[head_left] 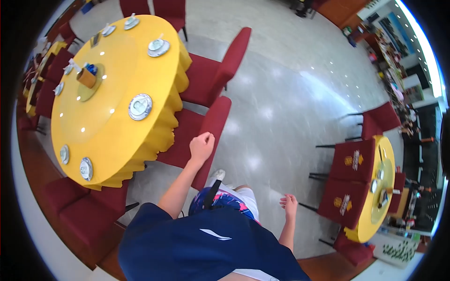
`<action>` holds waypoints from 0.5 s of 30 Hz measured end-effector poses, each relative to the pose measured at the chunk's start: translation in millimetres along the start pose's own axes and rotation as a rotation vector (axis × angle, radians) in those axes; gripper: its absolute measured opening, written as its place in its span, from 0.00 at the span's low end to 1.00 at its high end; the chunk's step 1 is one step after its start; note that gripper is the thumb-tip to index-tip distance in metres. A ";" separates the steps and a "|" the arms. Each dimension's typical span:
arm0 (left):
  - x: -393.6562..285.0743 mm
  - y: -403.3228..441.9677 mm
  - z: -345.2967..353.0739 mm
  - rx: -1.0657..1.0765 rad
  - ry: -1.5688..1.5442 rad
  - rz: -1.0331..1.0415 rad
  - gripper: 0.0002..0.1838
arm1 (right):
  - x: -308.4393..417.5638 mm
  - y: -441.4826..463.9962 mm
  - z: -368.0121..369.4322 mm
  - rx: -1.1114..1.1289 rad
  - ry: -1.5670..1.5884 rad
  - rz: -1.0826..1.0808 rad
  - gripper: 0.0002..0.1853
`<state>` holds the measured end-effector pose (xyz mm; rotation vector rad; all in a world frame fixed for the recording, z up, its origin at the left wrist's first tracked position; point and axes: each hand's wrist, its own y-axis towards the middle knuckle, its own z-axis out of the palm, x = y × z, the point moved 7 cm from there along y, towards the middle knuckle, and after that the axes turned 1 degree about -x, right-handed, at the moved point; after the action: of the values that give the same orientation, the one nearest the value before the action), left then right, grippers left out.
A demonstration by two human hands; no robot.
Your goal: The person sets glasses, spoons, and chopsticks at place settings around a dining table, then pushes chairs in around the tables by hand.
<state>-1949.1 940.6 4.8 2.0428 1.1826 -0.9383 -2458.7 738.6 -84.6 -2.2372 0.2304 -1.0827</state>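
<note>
My left hand (202,146) is curled into a fist over the back of a dark red chair (216,119) beside the large round table. Nothing shows in its fingers, and I cannot tell whether it touches the chair. Lower right, my right hand (289,204) hangs above the grey floor with its fingers loosely apart and holds nothing. The large table has a yellow cloth (159,100), with a plate setting (140,107) near the edge closest to the chair.
Another red chair (204,77) stands farther along the table. At the right, red chairs (344,201) surround a smaller yellow table (386,171). A brown container (86,77) sits mid-table on the large one. Grey floor (262,122) lies between the tables.
</note>
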 end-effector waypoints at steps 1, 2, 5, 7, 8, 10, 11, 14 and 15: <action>-3.6 6.3 2.9 -0.029 0.000 0.025 0.16 | 11.9 16.9 7.8 0.033 -0.001 -0.011 0.15; -1.0 13.5 9.6 0.021 0.044 -0.019 0.16 | 23.8 34.5 18.2 0.088 -0.001 -0.013 0.15; -9.8 40.2 22.2 0.006 0.069 -0.092 0.17 | 39.1 85.9 44.6 0.238 0.003 0.048 0.14; -18.9 61.4 32.2 -0.043 0.079 -0.113 0.18 | 47.7 124.8 61.6 0.361 0.058 0.160 0.15; -22.8 70.9 39.3 -0.074 0.096 -0.121 0.18 | 61.5 154.7 64.5 0.393 0.048 0.147 0.15; -26.2 90.0 52.8 -0.118 0.128 -0.161 0.18 | 95.7 197.9 69.1 0.426 0.331 0.147 0.16; -32.1 97.3 60.6 -0.162 0.125 -0.179 0.19 | 120.4 220.3 64.5 0.401 0.344 0.138 0.16; -51.7 134.8 81.4 -0.234 0.069 -0.264 0.19 | 202.7 282.4 44.2 0.409 0.445 0.051 0.16; -64.2 153.1 91.6 -0.240 0.013 -0.250 0.19 | 226.9 304.0 36.0 0.419 0.440 0.032 0.16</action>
<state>-1860.8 774.1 25.4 1.7419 1.5060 -0.8502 -2250.8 424.2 -140.9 -1.6081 0.1982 -1.4485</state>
